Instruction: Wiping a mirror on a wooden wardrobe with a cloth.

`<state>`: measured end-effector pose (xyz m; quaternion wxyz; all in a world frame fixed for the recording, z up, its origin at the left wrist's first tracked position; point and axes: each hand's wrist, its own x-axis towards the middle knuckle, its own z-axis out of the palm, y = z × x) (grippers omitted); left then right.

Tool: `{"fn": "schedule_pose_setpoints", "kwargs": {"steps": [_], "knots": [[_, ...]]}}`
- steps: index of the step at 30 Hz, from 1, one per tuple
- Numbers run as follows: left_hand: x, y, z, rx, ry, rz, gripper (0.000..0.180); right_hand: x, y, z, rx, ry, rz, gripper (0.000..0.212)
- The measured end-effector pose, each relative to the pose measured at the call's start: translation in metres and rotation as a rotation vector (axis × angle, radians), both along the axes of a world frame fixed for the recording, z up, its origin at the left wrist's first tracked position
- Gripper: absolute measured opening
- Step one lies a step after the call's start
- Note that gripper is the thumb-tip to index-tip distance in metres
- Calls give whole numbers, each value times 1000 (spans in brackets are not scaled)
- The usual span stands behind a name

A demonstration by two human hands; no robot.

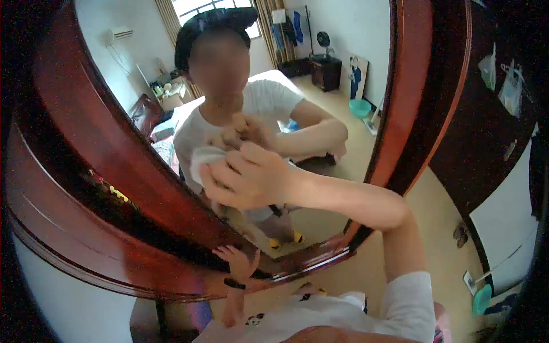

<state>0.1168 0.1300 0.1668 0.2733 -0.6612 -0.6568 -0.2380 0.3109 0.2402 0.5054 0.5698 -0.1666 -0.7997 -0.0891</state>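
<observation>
A tall mirror (pixel 269 51) set in a glossy reddish-brown wooden door frame (pixel 414 51) stands before me. Against the glass, my right hand (pixel 251 178) is closed around a bunched white cloth (pixel 207 155), whose lower part is hidden by the fingers. The reflection of that hand meets it at the cloth. Lower down, my left hand (pixel 237 260) rests by the frame's bottom edge, fingers spread and holding nothing. A dark band (pixel 234 283) circles the left wrist.
To the right is a dark panel with clear plastic bags (pixel 510 88) hanging on it. Shoes (pixel 460 234), a green basin (pixel 482 300) and a flat long-handled tool (pixel 470 282) are on the floor. The mirror reflects a bed, a window and a fan.
</observation>
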Motion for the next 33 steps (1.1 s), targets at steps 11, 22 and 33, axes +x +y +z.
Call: {"fn": "schedule_pose_setpoints", "kwargs": {"steps": [11, 22, 33], "knots": [[3, -3, -10, -64, -172, 63, 99, -9, 5, -30, 77, -53, -699, 11], [15, -13, 27, -127, -68, 101, 72, -41, -33, -1, 405, 2, -403, 23], [8, -8, 10, -27, -96, -35, 70, -26, -35, -167, 442, -365, -303, 25]]}}
